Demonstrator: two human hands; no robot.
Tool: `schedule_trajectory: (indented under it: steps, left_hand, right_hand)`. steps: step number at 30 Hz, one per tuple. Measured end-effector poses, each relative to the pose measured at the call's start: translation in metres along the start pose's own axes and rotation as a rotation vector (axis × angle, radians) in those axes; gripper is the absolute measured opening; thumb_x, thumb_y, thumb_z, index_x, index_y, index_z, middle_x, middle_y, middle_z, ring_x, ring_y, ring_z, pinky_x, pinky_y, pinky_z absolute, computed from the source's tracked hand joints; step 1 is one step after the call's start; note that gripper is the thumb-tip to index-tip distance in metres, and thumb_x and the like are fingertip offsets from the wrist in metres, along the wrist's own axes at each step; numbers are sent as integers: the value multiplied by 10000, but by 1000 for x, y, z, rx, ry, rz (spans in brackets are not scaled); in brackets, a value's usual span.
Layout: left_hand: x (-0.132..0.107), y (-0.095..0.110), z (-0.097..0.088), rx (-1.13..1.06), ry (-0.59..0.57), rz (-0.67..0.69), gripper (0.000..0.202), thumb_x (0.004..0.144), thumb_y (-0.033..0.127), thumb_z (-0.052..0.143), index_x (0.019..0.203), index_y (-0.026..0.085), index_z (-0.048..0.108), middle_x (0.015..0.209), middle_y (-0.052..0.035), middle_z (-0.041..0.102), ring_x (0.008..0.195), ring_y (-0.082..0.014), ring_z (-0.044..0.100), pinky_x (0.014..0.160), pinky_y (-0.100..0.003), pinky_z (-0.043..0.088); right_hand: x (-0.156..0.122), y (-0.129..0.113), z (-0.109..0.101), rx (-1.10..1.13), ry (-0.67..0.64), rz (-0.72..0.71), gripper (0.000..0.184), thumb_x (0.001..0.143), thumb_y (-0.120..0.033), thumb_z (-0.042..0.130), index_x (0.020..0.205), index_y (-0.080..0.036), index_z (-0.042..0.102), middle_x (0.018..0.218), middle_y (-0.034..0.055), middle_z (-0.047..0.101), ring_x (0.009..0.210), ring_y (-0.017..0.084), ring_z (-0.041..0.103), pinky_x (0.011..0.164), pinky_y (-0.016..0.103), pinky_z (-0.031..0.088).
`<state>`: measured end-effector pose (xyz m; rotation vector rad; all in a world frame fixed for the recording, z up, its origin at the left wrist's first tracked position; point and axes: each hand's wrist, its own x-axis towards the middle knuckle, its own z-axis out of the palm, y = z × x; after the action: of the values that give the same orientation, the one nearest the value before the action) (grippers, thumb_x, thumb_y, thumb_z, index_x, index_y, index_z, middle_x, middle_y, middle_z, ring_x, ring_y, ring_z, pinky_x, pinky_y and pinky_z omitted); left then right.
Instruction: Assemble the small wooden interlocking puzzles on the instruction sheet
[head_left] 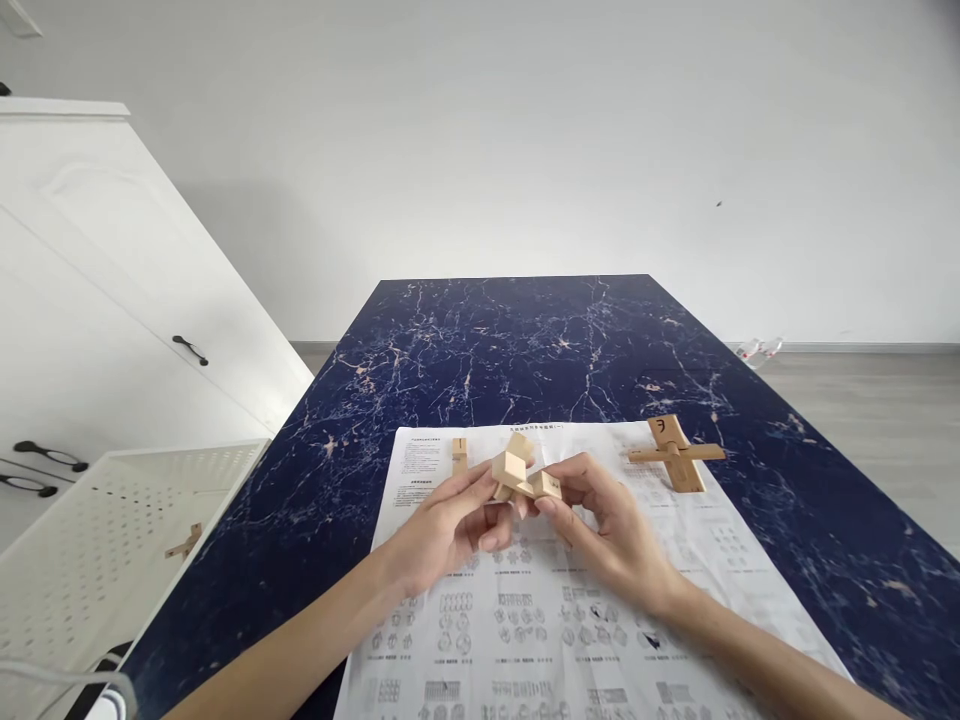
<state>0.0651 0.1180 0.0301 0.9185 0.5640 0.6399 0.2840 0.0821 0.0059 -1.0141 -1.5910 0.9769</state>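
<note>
Both my hands meet over a printed instruction sheet [570,620] on the dark blue marble table [525,340]. My left hand [450,525] pinches a pale wooden puzzle piece [510,467] from the left. My right hand [607,525] grips a second wooden block [547,486] that touches the first. A small single wooden piece [459,455] lies on the sheet just beyond my left hand. An assembled wooden cross [675,452] marked with a digit rests at the sheet's far right corner.
A white perforated tray [97,540] stands at the left below table height with one small wooden piece [184,545] in it. A white cabinet [112,300] with dark handles fills the left side. Grey floor lies to the right.
</note>
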Motion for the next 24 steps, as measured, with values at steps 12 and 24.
schedule_trajectory:
  steps: [12, 24]
  left_hand:
    - [0, -1, 5, 268, 139, 44, 522, 1062, 514, 657, 1492, 235, 557, 1317, -165, 755, 715, -160, 732, 729, -342, 595]
    - [-2, 1, 10, 270, 127, -36, 849, 1022, 490, 728, 1597, 391, 111, 1202, -116, 778, 583, -177, 777, 505, -262, 593]
  right_hand:
    - [2, -6, -1, 107, 264, 82, 193, 1066, -452, 638, 1041, -272, 575, 851, 13, 631, 576, 139, 536, 520, 311, 459]
    - [6, -5, -6, 331, 96, 226, 283, 1063, -521, 628, 991, -253, 576, 694, -43, 553, 517, 122, 476, 504, 287, 422]
